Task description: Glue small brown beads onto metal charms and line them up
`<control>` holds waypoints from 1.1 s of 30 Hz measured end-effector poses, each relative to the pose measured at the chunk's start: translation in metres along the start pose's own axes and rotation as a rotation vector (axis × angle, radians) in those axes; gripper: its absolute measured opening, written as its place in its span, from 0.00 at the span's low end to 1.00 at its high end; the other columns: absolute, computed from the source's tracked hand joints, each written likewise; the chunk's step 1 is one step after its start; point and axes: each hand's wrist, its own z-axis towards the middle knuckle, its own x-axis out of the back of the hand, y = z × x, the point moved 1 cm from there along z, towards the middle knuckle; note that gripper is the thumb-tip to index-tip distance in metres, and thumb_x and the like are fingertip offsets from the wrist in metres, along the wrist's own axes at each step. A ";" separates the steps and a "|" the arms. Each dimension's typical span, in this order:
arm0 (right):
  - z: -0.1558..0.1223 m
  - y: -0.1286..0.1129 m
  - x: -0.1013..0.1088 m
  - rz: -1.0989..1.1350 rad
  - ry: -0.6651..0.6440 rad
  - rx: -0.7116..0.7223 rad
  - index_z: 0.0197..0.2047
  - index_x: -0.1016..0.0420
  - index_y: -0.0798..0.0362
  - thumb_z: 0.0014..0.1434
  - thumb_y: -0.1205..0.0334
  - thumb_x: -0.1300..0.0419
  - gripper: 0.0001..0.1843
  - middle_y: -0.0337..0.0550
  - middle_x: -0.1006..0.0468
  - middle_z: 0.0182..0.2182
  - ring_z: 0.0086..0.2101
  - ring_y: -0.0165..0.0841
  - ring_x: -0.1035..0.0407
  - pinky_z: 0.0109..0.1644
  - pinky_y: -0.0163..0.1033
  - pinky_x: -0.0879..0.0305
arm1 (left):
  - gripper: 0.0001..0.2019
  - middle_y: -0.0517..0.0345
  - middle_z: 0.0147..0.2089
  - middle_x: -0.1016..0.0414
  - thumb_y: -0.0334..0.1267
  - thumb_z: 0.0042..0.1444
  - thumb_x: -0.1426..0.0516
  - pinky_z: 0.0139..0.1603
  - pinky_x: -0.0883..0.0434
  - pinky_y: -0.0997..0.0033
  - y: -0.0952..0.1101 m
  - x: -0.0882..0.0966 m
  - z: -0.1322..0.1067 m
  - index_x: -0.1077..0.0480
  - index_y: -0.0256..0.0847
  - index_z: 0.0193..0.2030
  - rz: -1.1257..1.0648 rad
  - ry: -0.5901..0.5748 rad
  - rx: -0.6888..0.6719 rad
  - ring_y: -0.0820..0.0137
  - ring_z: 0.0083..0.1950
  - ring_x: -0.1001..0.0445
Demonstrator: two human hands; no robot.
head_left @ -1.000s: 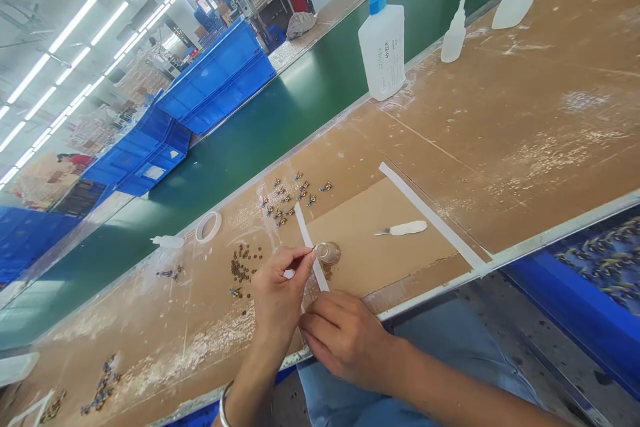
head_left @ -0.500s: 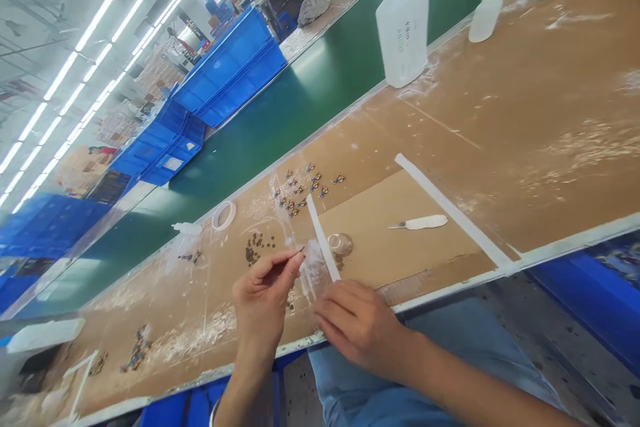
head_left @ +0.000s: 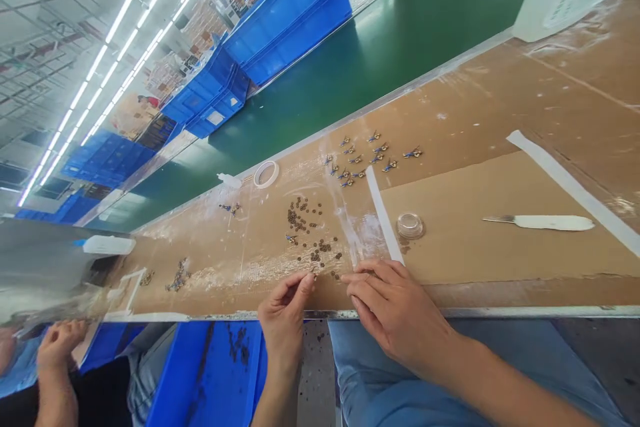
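Note:
My left hand (head_left: 286, 307) is held over the table's front edge, thumb and forefinger pinched on a small dark piece (head_left: 313, 270) too tiny to identify. To its right, my right hand (head_left: 395, 303) rests low at the tabletop with its fingers curled together; whatever its fingertips hold is hidden. Small dark round pieces (head_left: 335, 275) lie between the two hands. More of these brown discs (head_left: 300, 215) are scattered in loose clusters beyond my left hand, with one small blue-and-gold piece (head_left: 291, 239) among them. Several similar blue-and-gold pieces (head_left: 355, 160) are spread farther back.
A small clear round dish (head_left: 410, 225) and a white-handled pointed tool (head_left: 553, 222) lie to the right, between white tape strips (head_left: 384, 217). A tape roll (head_left: 266, 175) and small white bottle (head_left: 230, 180) sit behind. Another person's hand (head_left: 63, 343) shows at left.
My view has swung left and down, bringing another person's arm into sight. Both hands are now nearer the front edge, and my right hand has reached to the loose discs.

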 end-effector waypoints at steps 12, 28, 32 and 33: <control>0.017 -0.009 -0.027 -0.106 -0.085 0.001 0.40 0.29 0.53 0.63 0.71 0.45 0.06 0.45 0.21 0.48 0.52 0.41 0.34 0.54 0.47 0.42 | 0.08 0.57 0.31 0.17 0.42 0.46 0.31 0.39 0.22 0.69 -0.017 -0.002 0.017 0.18 0.42 0.32 -0.052 -0.022 -0.012 0.68 0.33 0.20; 0.017 -0.006 -0.027 -0.142 -0.079 -0.031 0.43 0.28 0.54 0.62 0.71 0.44 0.08 0.44 0.21 0.49 0.52 0.41 0.33 0.55 0.48 0.45 | 0.05 0.57 0.34 0.16 0.40 0.50 0.33 0.41 0.24 0.69 -0.015 -0.003 0.019 0.18 0.44 0.33 0.051 -0.086 -0.066 0.66 0.37 0.19; 0.016 -0.006 -0.027 -0.143 -0.069 -0.024 0.42 0.28 0.54 0.62 0.70 0.44 0.07 0.45 0.21 0.47 0.52 0.40 0.33 0.55 0.49 0.44 | 0.05 0.57 0.32 0.17 0.41 0.50 0.33 0.38 0.24 0.70 -0.010 -0.005 0.020 0.18 0.43 0.32 0.095 -0.110 -0.084 0.66 0.34 0.20; 0.016 -0.006 -0.028 -0.149 -0.073 -0.019 0.43 0.28 0.54 0.61 0.71 0.44 0.07 0.45 0.21 0.48 0.52 0.41 0.33 0.55 0.49 0.44 | 0.06 0.57 0.32 0.17 0.42 0.50 0.33 0.37 0.24 0.70 -0.009 -0.005 0.020 0.18 0.43 0.32 0.101 -0.103 -0.078 0.67 0.34 0.20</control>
